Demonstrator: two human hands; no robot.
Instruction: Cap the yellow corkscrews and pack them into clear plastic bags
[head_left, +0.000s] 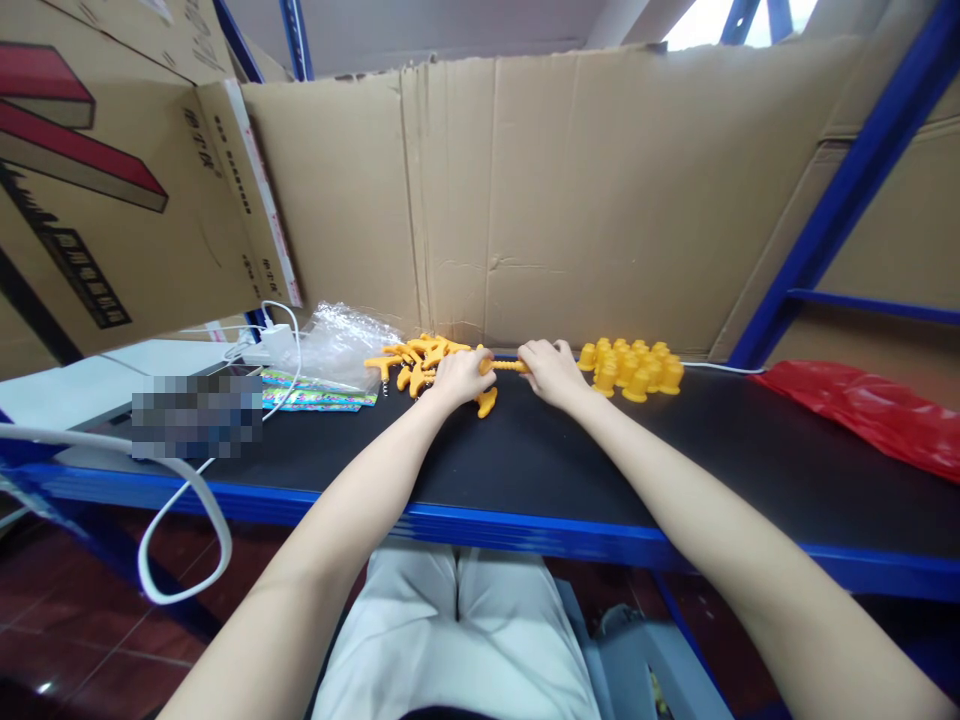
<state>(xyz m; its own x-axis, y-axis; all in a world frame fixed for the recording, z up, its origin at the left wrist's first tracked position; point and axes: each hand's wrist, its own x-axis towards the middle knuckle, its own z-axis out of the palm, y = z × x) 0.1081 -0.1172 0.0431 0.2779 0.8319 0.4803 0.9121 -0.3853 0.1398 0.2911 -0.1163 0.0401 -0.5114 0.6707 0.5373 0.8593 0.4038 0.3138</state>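
Observation:
My left hand (459, 376) and my right hand (551, 370) are both closed on one orange plastic rod-shaped part (506, 366) stretched between them, held just above the black bench top (525, 460). Another orange piece (487, 402) lies below my left hand. To the left lies a loose heap of orange T-shaped parts (415, 358). On the right stands a cluster of orange cone-shaped parts (631, 367), close to my right hand.
A crumpled clear plastic bag (341, 342) and colourful packets (315, 392) lie left of the heap. A white charger with cable (276, 340) sits further left. A red plastic bag (862, 415) lies far right. Cardboard sheets (570, 190) wall the back; blue frame posts (840, 200) stand right.

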